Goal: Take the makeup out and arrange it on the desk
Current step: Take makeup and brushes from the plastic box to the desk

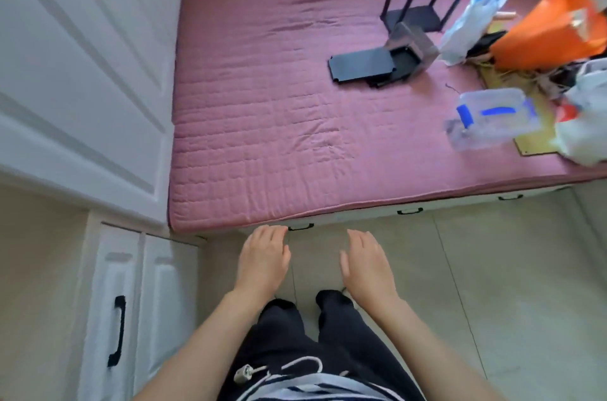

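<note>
Makeup is not showing anywhere in this view; it is probably sitting inside one of the containers crowding the far right side of the bed (262,111): the clear box (492,118), the orange bag (551,29) or the white plastic bags (473,22). The left hand (262,256) and the right hand (364,264) are both hovering just in front of the bed's near edge, fingers relaxed and spread, holding nothing. No desk is showing either. The contents are blurred, so the hands risk digging into the wrong container. The clear box is lying close to the bed's near edge, so a careless tug could be sending it, or the bags beside it, onto the floor (492,269).
</note>
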`<state>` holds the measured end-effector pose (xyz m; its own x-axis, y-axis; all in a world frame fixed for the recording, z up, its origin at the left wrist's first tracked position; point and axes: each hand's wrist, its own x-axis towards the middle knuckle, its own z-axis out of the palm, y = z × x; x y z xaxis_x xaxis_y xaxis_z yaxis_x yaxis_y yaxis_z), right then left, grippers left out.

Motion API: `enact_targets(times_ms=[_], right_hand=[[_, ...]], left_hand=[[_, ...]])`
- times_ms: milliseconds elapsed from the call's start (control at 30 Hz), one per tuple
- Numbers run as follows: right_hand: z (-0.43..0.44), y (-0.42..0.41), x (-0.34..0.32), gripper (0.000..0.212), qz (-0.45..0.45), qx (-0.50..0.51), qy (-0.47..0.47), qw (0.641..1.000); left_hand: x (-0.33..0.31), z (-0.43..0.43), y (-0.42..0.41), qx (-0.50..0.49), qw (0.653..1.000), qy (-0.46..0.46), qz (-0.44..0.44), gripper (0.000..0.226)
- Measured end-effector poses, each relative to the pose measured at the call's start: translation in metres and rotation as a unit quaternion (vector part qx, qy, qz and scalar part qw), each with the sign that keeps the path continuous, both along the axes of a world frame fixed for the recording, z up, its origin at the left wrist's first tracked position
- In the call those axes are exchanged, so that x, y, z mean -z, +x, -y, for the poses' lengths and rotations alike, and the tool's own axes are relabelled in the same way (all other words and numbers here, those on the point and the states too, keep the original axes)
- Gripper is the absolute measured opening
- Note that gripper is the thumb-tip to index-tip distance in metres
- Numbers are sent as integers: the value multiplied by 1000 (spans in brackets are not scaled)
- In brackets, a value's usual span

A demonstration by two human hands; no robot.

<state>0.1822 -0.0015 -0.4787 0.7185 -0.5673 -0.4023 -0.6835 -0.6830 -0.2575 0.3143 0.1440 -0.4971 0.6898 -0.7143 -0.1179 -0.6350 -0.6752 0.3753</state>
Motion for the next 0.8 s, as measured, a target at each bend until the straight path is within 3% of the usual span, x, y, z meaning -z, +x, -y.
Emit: enact_targets(times_ms=[400, 800], right_hand=[[136, -148, -8, 54, -2, 158, -23, 987], [230, -250, -10, 56, -15, 310, 2, 951]], left_hand=[[-12, 206, -103, 207, 978, -28, 11, 40], [-15, 361, -186, 379, 925, -2, 28, 44]])
